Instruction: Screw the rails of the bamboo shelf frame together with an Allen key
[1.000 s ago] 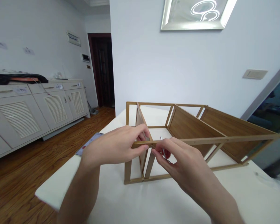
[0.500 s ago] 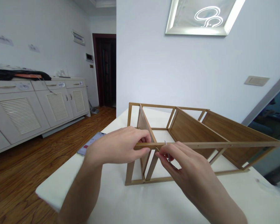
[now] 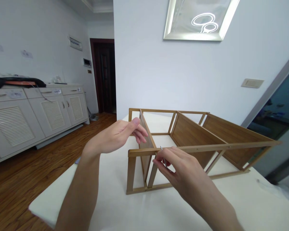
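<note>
The wooden rack (image 3: 195, 131) lies on its side on the white counter (image 3: 115, 208), with its 3 panels standing upright. The right hand (image 3: 183, 165) pinches a thin metal rod (image 3: 161, 148) between thumb and fingers, close to the joint where the near rail (image 3: 212, 147) meets the left-end panel (image 3: 142, 120). The left hand (image 3: 118, 136) is released, with fingers loosely bent; I see nothing inside it. Whether its fingertips touch the panel, I cannot tell.

With only 1 hand at the joint, I think the rail could shift or lift away from the panel if the rod pushes sideways, because no other hand steadies this corner. The rod looks slim, so it may slip or turn in the pinch and scratch the wood. A strong push could also slide the whole rack, since the counter looks smooth.
</note>
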Tool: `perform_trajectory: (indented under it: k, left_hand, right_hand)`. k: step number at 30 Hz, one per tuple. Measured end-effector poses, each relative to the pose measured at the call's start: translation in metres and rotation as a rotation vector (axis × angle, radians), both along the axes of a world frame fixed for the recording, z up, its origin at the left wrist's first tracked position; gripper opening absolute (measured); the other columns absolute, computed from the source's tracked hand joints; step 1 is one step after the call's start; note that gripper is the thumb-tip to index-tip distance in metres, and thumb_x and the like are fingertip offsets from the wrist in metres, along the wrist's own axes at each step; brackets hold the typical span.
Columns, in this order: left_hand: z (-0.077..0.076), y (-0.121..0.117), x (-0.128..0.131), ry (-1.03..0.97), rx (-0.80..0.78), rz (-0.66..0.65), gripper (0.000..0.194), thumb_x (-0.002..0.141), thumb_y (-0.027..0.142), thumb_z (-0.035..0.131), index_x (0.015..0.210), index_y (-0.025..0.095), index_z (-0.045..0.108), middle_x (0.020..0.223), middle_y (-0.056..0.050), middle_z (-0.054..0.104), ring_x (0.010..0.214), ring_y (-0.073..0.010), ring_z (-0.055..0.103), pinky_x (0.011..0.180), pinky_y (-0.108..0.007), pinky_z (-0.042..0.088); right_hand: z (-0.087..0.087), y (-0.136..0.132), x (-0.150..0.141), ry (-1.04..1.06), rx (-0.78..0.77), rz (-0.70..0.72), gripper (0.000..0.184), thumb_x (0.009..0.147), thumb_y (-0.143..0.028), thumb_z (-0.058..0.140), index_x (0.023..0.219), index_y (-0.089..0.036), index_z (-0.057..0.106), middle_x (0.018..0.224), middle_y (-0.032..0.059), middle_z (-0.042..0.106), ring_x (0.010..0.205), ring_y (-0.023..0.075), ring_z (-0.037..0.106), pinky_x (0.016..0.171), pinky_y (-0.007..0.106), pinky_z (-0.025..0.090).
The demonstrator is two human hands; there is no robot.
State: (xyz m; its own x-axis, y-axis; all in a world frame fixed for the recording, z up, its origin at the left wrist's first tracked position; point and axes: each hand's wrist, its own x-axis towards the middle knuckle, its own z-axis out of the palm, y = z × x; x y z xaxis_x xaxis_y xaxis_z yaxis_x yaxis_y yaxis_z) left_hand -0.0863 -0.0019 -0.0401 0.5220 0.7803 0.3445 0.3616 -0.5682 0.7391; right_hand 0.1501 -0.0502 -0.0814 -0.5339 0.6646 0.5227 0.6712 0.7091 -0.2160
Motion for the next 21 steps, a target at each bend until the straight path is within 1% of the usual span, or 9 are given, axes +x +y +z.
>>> perform_trajectory:
  k: [4, 5, 8, 9, 11, 13, 15, 18, 21]
  left_hand:
    - [0.0, 0.002, 0.002, 0.125, 0.054, -0.01, 0.052, 0.107, 0.049, 0.032, 0.1, 0.018, 0.073, 0.095, -0.004, 0.078, 0.093, -0.0185, 0.071, 0.09, -0.032, 0.054]
    - [0.0, 0.001, 0.002, 0.154, 0.074, -0.01, 0.045, 0.107, 0.046, 0.035, 0.103, 0.019, 0.072, 0.095, -0.004, 0.078, 0.093, -0.0183, 0.071, 0.088, -0.031, 0.054]
    - [-0.001, -0.001, 0.003, 0.198, 0.111, -0.003, 0.028, 0.103, 0.038, 0.046, 0.118, 0.024, 0.065, 0.095, -0.001, 0.078, 0.089, -0.0169, 0.071, 0.078, -0.027, 0.053]
    - [-0.002, -0.002, 0.004, 0.205, 0.119, -0.002, 0.027, 0.102, 0.034, 0.048, 0.122, 0.025, 0.063, 0.095, 0.0, 0.078, 0.087, -0.0163, 0.07, 0.075, -0.026, 0.053]
    - [-0.002, -0.002, 0.007, 0.237, 0.137, -0.016, 0.024, 0.1, 0.03, 0.05, 0.119, 0.025, 0.063, 0.094, 0.001, 0.077, 0.085, -0.0157, 0.07, 0.074, -0.026, 0.051]
    - [-0.003, -0.003, 0.011, 0.281, 0.145, -0.041, 0.021, 0.099, 0.03, 0.051, 0.112, 0.024, 0.066, 0.095, 0.0, 0.076, 0.088, -0.0163, 0.069, 0.076, -0.026, 0.05]
    - [-0.003, -0.003, 0.014, 0.317, 0.153, -0.056, 0.021, 0.1, 0.033, 0.051, 0.11, 0.024, 0.068, 0.095, 0.0, 0.076, 0.088, -0.017, 0.069, 0.076, -0.026, 0.049]
    - [-0.005, -0.002, 0.016, 0.323, 0.193, -0.062, 0.026, 0.101, 0.03, 0.048, 0.117, 0.025, 0.067, 0.093, 0.0, 0.076, 0.083, -0.0161, 0.068, 0.074, -0.026, 0.048]
    - [-0.007, 0.001, 0.016, 0.284, 0.218, -0.083, 0.029, 0.1, 0.025, 0.049, 0.122, 0.025, 0.067, 0.094, 0.0, 0.076, 0.083, -0.0153, 0.068, 0.074, -0.025, 0.048]
  right_hand:
    - [-0.001, 0.004, 0.001, -0.007, 0.029, -0.017, 0.016, 0.096, -0.012, 0.059, 0.085, -0.022, 0.056, 0.076, -0.0023, 0.061, 0.067, 0.0129, 0.057, 0.06, 0.024, 0.041]
    - [-0.002, 0.005, 0.002, -0.006, 0.033, -0.025, 0.015, 0.096, -0.013, 0.06, 0.085, -0.022, 0.056, 0.075, -0.0023, 0.061, 0.066, 0.0129, 0.057, 0.059, 0.024, 0.041]
    - [-0.003, 0.008, 0.004, 0.0, 0.026, -0.044, 0.013, 0.095, -0.017, 0.064, 0.085, -0.023, 0.057, 0.076, -0.0022, 0.061, 0.067, 0.013, 0.058, 0.059, 0.023, 0.042]
    - [-0.003, 0.009, 0.004, -0.001, 0.024, -0.05, 0.012, 0.095, -0.019, 0.065, 0.086, -0.023, 0.057, 0.077, -0.002, 0.061, 0.067, 0.0131, 0.058, 0.059, 0.023, 0.042]
    - [-0.004, 0.01, 0.006, -0.017, 0.04, -0.068, 0.012, 0.096, -0.023, 0.066, 0.086, -0.022, 0.058, 0.078, -0.0013, 0.061, 0.068, 0.0135, 0.058, 0.059, 0.024, 0.042]
    - [-0.004, 0.011, 0.007, -0.038, 0.085, -0.083, 0.014, 0.096, -0.026, 0.066, 0.086, -0.022, 0.057, 0.078, -0.0009, 0.061, 0.068, 0.014, 0.057, 0.06, 0.025, 0.042]
    - [-0.004, 0.012, 0.009, -0.069, 0.127, -0.082, 0.015, 0.096, -0.027, 0.066, 0.086, -0.021, 0.057, 0.078, -0.0007, 0.06, 0.068, 0.0145, 0.056, 0.062, 0.026, 0.042]
    - [-0.003, 0.013, 0.01, -0.116, 0.156, -0.042, 0.011, 0.097, -0.023, 0.064, 0.088, -0.02, 0.059, 0.077, 0.0001, 0.061, 0.071, 0.0154, 0.057, 0.063, 0.027, 0.043]
    - [-0.001, 0.012, 0.01, -0.13, 0.147, -0.002, 0.009, 0.098, -0.019, 0.061, 0.089, -0.02, 0.063, 0.077, 0.0006, 0.062, 0.071, 0.0157, 0.058, 0.062, 0.026, 0.042]
